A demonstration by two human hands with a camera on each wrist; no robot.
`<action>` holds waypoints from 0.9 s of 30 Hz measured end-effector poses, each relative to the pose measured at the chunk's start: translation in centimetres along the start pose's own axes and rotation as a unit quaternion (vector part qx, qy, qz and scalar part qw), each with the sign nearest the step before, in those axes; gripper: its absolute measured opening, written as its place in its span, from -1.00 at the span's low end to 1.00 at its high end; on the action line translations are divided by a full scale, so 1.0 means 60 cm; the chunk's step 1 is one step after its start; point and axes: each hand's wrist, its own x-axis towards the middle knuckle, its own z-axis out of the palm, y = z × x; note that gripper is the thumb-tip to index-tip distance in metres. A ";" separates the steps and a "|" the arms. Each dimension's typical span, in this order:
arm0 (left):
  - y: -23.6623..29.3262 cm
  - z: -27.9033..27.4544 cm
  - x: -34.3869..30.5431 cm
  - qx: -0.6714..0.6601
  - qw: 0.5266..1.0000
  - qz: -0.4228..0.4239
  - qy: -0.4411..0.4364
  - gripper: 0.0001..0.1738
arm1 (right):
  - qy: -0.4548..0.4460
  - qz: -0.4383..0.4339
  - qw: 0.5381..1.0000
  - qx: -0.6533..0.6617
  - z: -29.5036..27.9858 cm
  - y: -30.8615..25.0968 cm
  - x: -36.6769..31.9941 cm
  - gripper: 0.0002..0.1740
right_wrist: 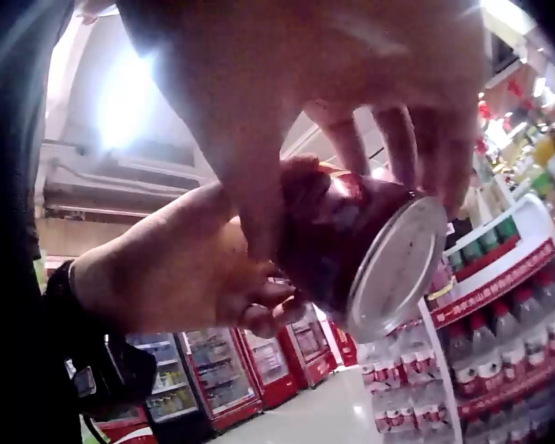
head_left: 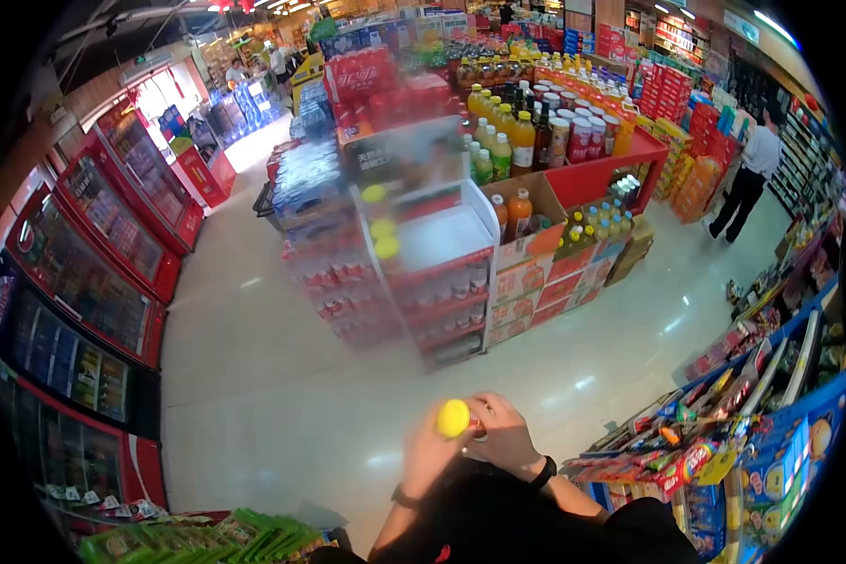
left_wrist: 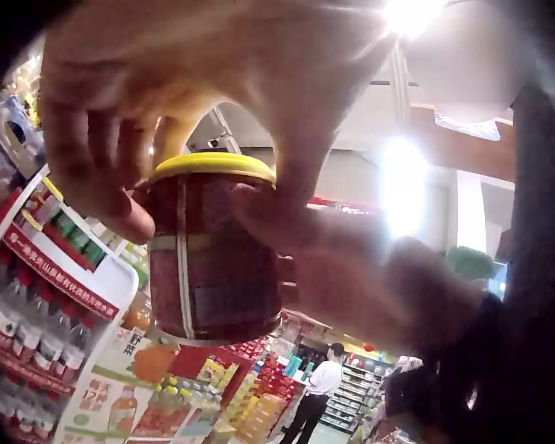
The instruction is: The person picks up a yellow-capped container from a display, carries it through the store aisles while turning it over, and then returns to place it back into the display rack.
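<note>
In the head view, a can [head_left: 454, 418] with a yellow lid is held low in front of the body, lid towards the camera. My left hand [head_left: 427, 454] grips it from the left, my right hand [head_left: 506, 435] from the right. From the left wrist, the dark red can [left_wrist: 217, 264] stands nearly upright, the left hand [left_wrist: 199, 74] arching over it with thumb and fingers at its sides. The right hand [left_wrist: 361, 264] has its thumb against the label. In the right wrist view, the can's pale metal bottom [right_wrist: 398, 268] tilts towards the lower right.
Ahead stands a white display rack [head_left: 442, 235] with bottles on its shelves and several yellow-topped items beside it. Boxed drinks [head_left: 517, 291] adjoin it. Red-framed fridges [head_left: 85, 263] line the left, snack racks [head_left: 696, 451] the right. A person [head_left: 752, 164] stands at the far right.
</note>
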 end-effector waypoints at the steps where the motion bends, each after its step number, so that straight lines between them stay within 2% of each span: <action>1: -0.004 -0.007 0.044 -0.004 1.000 0.022 0.001 -0.25 | 0.016 0.006 1.000 -0.009 0.000 0.000 0.041 -0.39; 2: -0.014 -0.013 0.087 -0.005 0.998 0.070 -0.006 -0.22 | 0.039 0.007 0.999 -0.021 0.005 0.004 0.081 -0.36; 5: -0.017 -0.019 0.199 -0.009 0.991 0.125 0.044 -0.24 | 0.090 0.011 0.996 -0.025 0.027 0.030 0.194 -0.30; 7: -0.028 -0.029 0.253 0.027 0.991 0.117 0.051 -0.28 | 0.088 0.041 0.995 0.016 0.046 0.050 0.246 -0.28; 9: 0.001 -0.063 0.291 -0.035 0.996 0.071 0.043 -0.24 | 0.117 0.002 0.993 0.028 0.051 0.063 0.322 -0.28; 11: -0.012 -0.070 0.335 -0.048 0.991 0.092 0.079 -0.22 | 0.113 -0.008 0.993 0.043 0.059 0.072 0.390 -0.27; 12: -0.021 -0.071 0.355 -0.056 0.989 0.101 0.095 -0.20 | 0.096 0.012 0.993 0.060 0.072 0.085 0.420 -0.27; 15: -0.051 -0.064 0.423 -0.083 0.984 0.060 0.148 -0.23 | 0.077 -0.025 0.991 0.111 0.111 0.134 0.516 -0.29; 16: -0.049 -0.063 0.447 -0.089 0.983 0.047 0.154 -0.23 | 0.040 -0.021 0.989 0.144 0.114 0.137 0.552 -0.29; 18: -0.044 -0.073 0.497 -0.103 0.978 0.022 0.182 -0.24 | 0.023 -0.035 0.983 0.176 0.133 0.163 0.622 -0.28; 20: -0.034 -0.082 0.543 -0.068 0.977 0.036 0.199 -0.25 | -0.017 -0.029 0.979 0.201 0.142 0.173 0.678 -0.24; 21: -0.031 -0.082 0.569 -0.049 0.977 0.046 0.205 -0.25 | -0.023 -0.030 0.972 0.234 0.149 0.184 0.707 -0.23; 22: -0.036 -0.075 0.593 -0.089 0.978 0.014 0.188 -0.26 | -0.028 -0.027 0.964 0.265 0.162 0.200 0.735 -0.22; 23: -0.042 -0.065 0.617 -0.075 0.974 0.018 0.211 -0.26 | -0.033 -0.017 0.956 0.292 0.170 0.220 0.754 -0.21; 24: -0.050 -0.056 0.638 -0.064 0.971 0.016 0.230 -0.26 | -0.059 -0.052 0.957 0.281 0.176 0.233 0.778 -0.19; 27: -0.059 -0.026 0.688 -0.041 0.963 -0.015 0.266 -0.23 | -0.081 -0.041 0.958 0.272 0.198 0.260 0.822 -0.21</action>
